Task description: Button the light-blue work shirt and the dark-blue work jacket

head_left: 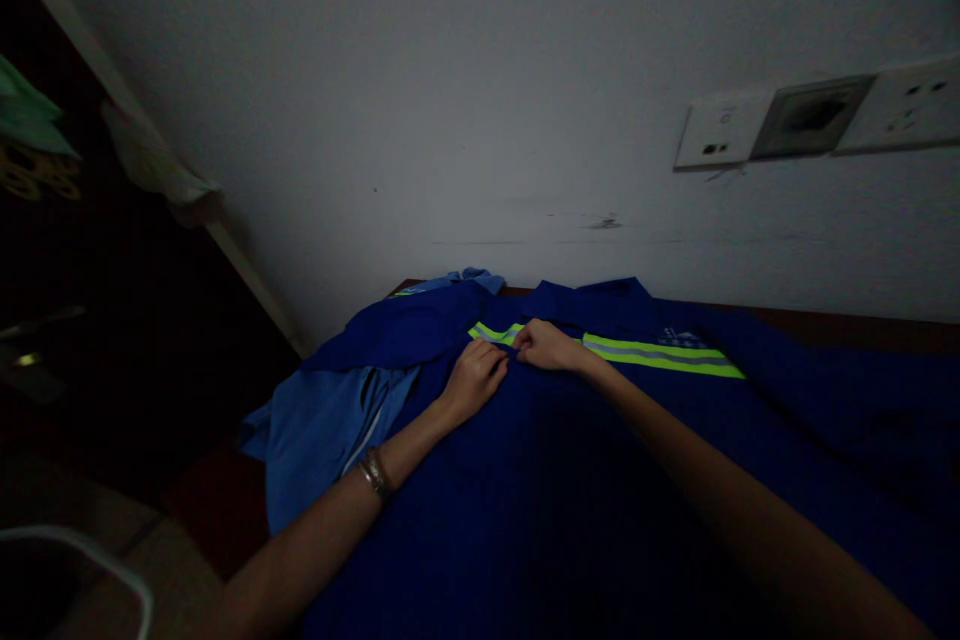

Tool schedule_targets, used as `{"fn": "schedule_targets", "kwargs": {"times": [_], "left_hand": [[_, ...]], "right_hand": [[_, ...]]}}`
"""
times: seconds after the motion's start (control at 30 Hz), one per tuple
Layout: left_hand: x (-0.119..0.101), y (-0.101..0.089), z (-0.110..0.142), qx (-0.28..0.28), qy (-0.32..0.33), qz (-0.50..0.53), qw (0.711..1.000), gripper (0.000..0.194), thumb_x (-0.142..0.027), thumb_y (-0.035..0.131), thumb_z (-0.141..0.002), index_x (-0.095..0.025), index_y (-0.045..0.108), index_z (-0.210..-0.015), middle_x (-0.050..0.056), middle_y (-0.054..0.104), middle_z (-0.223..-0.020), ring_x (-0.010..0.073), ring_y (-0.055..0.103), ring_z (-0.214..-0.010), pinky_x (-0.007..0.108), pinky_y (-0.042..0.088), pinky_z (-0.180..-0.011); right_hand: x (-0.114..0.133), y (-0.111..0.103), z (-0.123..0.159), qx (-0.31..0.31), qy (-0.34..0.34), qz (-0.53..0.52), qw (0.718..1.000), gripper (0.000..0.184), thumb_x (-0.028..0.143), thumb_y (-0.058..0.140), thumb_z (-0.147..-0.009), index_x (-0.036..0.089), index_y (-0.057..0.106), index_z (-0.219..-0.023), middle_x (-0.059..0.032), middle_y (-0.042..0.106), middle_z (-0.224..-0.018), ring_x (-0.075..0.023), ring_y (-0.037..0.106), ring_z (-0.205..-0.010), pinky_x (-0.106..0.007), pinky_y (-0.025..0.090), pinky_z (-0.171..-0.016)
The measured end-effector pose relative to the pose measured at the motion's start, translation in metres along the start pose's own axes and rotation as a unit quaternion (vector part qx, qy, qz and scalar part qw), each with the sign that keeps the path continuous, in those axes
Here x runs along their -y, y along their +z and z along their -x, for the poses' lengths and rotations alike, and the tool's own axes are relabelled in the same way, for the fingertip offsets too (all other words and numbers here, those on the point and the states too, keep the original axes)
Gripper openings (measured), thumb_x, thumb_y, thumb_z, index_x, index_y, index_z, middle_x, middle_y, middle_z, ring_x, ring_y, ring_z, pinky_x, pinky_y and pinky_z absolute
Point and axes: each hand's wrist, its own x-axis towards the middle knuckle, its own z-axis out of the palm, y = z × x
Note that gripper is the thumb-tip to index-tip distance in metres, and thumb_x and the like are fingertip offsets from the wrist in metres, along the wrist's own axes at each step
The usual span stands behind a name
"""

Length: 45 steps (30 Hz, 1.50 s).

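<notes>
Just beyond the curled left hand [474, 377], grip unclear, the right hand [550, 345] pinches the jacket [517, 410] along its crosswise stripe [664, 356].

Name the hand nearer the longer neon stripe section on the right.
Right. The right hand is just left of the longer stripe section, wrist beside its left end; the left hand is farther left.

Dim lt.; scuffed wall [465, 120] w/ elec. sockets [817, 117].
</notes>
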Motion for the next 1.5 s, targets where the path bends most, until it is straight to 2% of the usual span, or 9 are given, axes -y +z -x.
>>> {"fn": "schedule_targets", "kwargs": {"times": [0.27,0.4,0.6,0.77,0.9,1.1,1.3,1.4,1.5], "left_hand": [[0.003,0.002,0.001,0.009,0.003,0.012,1.0,0.019,-0.021,0.043,-0.085,-0.015,0.061,-0.088,0.008,0.059,-0.08,0.0168,0.054,-0.08,0.034,0.046,-0.074],[0.006,0.002,0.001,0.013,-0.006,0.03,0.999,0.019,-0.019,0.043,-0.085,-0.015,0.061,-0.088,0.008,0.059,-0.081,0.0167,0.053,-0.08,0.034,0.045,-0.075],[0.003,-0.002,0.0,0.022,-0.022,0.012,0.999,0.015,-0.022,0.048,-0.082,-0.015,0.056,-0.091,0.007,0.057,-0.085,0.0178,0.052,-0.084,0.033,0.045,-0.075],[-0.004,-0.006,-0.001,0.057,0.038,-0.063,0.996,0.014,-0.022,0.043,-0.084,-0.015,0.055,-0.088,0.008,0.054,-0.086,0.0176,0.051,-0.084,0.032,0.044,-0.075],[-0.004,-0.006,-0.002,0.046,0.065,-0.085,0.993,0.02,-0.02,0.038,-0.086,-0.014,0.056,-0.079,0.007,0.055,-0.079,0.0159,0.051,-0.077,0.03,0.043,-0.071],[0.0,-0.003,-0.001,0.025,0.044,-0.044,0.998,0.019,-0.02,0.041,-0.085,-0.014,0.056,-0.076,0.006,0.055,-0.074,0.0146,0.05,-0.074,0.028,0.042,-0.069],[-0.003,-0.009,-0.001,0.073,0.059,0.051,0.994,0.015,-0.027,0.048,-0.081,-0.014,0.056,-0.08,0.006,0.056,-0.08,0.0147,0.051,-0.078,0.027,0.041,-0.072],[-0.003,-0.011,-0.001,0.027,0.029,0.063,0.997,0.018,-0.025,0.046,-0.081,-0.015,0.054,-0.069,0.005,0.054,-0.07,0.0132,0.049,-0.068,0.026,0.04,-0.066],[0.001,-0.012,0.0,-0.04,-0.02,0.058,0.997,0.03,-0.023,0.041,-0.083,-0.017,0.044,-0.054,0.001,0.045,-0.055,0.0113,0.042,-0.056,0.025,0.035,-0.058]], "right_hand": [[-0.002,-0.003,0.0,0.012,0.045,-0.023,0.999,0.018,0.01,0.058,-0.062,0.01,0.068,-0.078,-0.003,0.065,-0.069,-0.0117,0.055,-0.063,-0.016,0.036,-0.051],[-0.002,-0.001,-0.002,-0.007,0.062,-0.022,0.998,0.023,0.009,0.058,-0.062,0.009,0.069,-0.083,-0.0054,0.067,-0.074,-0.0132,0.058,-0.067,-0.017,0.037,-0.053],[-0.003,0.002,-0.004,-0.028,0.056,0.0,0.998,0.023,0.009,0.056,-0.061,0.011,0.07,-0.08,-0.0069,0.068,-0.076,-0.0148,0.06,-0.071,-0.018,0.039,-0.058],[-0.003,0.001,-0.003,-0.01,0.067,-0.003,0.998,0.023,0.012,0.057,-0.061,0.012,0.07,-0.08,-0.0051,0.067,-0.073,-0.014,0.058,-0.068,-0.018,0.039,-0.056],[-0.003,-0.001,-0.001,0.014,0.067,-0.014,0.998,0.023,0.015,0.059,-0.062,0.011,0.07,-0.083,-0.0036,0.066,-0.071,-0.0125,0.057,-0.064,-0.017,0.037,-0.053],[-0.004,-0.002,-0.002,-0.004,0.076,0.007,0.997,0.024,0.017,0.06,-0.063,0.01,0.07,-0.084,-0.0045,0.066,-0.073,-0.0138,0.059,-0.068,-0.017,0.039,-0.057],[-0.006,-0.004,-0.001,-0.069,0.056,-0.035,0.995,0.023,0.022,0.057,-0.069,0.011,0.069,-0.086,-0.0066,0.068,-0.077,-0.014,0.06,-0.069,-0.018,0.041,-0.059],[-0.003,-0.009,0.0,-0.106,0.021,-0.048,0.993,0.03,0.033,0.052,-0.074,0.01,0.069,-0.084,-0.008,0.067,-0.075,-0.0143,0.059,-0.067,-0.02,0.04,-0.058],[0.005,-0.023,0.003,-0.136,-0.013,-0.033,0.99,0.028,0.03,0.05,-0.075,0.011,0.069,-0.082,-0.0071,0.067,-0.074,-0.0135,0.058,-0.065,-0.02,0.04,-0.058]]}}
